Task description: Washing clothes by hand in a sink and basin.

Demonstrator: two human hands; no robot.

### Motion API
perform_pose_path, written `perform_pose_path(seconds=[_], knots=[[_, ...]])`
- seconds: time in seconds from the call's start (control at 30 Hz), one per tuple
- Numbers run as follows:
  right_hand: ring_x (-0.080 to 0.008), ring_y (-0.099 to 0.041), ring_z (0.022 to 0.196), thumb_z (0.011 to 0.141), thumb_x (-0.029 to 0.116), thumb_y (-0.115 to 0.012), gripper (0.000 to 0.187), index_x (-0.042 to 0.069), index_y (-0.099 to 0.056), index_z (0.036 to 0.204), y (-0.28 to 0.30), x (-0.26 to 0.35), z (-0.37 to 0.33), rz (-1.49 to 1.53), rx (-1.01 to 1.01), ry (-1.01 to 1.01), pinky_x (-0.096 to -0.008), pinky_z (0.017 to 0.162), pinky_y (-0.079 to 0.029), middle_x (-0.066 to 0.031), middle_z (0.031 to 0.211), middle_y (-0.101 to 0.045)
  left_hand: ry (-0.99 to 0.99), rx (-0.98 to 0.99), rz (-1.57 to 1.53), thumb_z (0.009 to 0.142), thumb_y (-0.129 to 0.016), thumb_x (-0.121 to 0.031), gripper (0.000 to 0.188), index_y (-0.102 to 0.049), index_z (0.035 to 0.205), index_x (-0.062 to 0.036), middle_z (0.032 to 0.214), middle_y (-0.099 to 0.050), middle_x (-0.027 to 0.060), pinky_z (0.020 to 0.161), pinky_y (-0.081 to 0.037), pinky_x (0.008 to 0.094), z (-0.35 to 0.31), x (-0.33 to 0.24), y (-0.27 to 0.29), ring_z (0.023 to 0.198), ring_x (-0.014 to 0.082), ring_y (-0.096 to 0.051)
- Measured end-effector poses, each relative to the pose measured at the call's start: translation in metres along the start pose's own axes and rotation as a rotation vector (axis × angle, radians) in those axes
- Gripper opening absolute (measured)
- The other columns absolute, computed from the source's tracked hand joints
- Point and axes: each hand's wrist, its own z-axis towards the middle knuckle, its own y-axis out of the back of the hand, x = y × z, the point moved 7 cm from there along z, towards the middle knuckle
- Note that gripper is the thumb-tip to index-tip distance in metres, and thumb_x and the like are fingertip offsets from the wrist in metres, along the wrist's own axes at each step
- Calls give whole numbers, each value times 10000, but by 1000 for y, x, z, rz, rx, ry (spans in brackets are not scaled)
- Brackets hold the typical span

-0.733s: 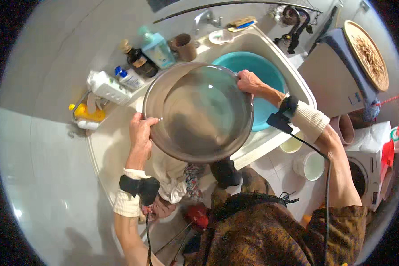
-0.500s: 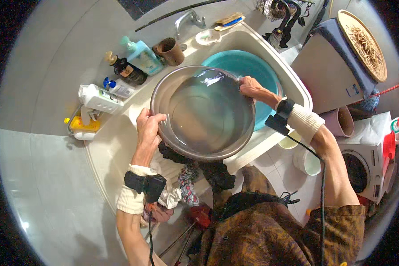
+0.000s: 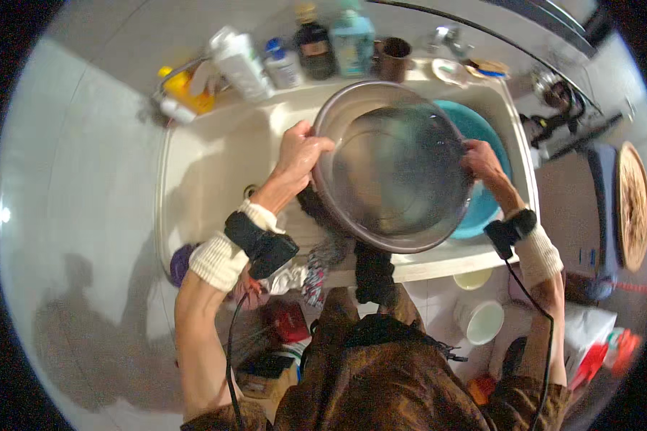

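A round grey-brown basin (image 3: 381,238) with a shiny inside, holding what looks like water, is held over the sink. My left hand (image 3: 298,152) grips its left rim, thumb on top and the other fingers partly hidden. On the opposite rim my right hand (image 3: 484,159) is closed, its fingers partly out of sight. Below and behind the basin, a teal tub (image 3: 485,128) sits in the right part of the cream sink (image 3: 216,147). Dark cloth (image 3: 375,276), a patterned cloth (image 3: 323,271) and a white cloth (image 3: 287,279) lie along the sink's near side.
Along the back ledge stand a white jug (image 3: 241,63), a dark pump bottle (image 3: 314,49), a light-blue pump bottle (image 3: 352,47) and a brown cup (image 3: 394,59). The tap (image 3: 449,42) is behind the tub. A white bucket (image 3: 482,321) stands on the floor at right.
The view has turned, so the sink now lies nearly level across it. Both hands still hold the basin, which appears farther right in the picture and covers part of the teal tub.
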Motion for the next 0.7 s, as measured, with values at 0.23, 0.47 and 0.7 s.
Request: perform_pose_path(seconds=[0.23, 0.47, 0.7], knots=[[-236, -609, 633, 620, 122, -559, 243, 0, -616, 823, -17, 136, -4, -20, 63, 215, -340, 562, -489, -145, 700, -610, 52, -179, -67, 610, -602, 11, 221, -510, 811, 27, 748, -542, 77, 592, -433, 289, -33, 2, 119, 679, 169, -519], [-176, -569, 459, 644, 51, -575, 327, -22, -566, 963, -107, 271, 7, 2, 161, 342, -302, 400, -457, -105, 629, -572, 34, -354, -73, 634, -589, 6, 248, -501, 865, 7, 823, -541, 83, 662, -438, 299, -54, 22, 260, 737, 177, -522], [-186, -590, 486, 619, 65, -587, 306, -20, -588, 913, -245, 363, 29, 24, 308, 462, -309, 427, -486, -113, 661, -597, 139, -514, -74, 641, -578, -43, 383, -462, 1003, 10, 897, -501, 89, 666, -423, 308, -69, 87, 385, 811, 199, -492]])
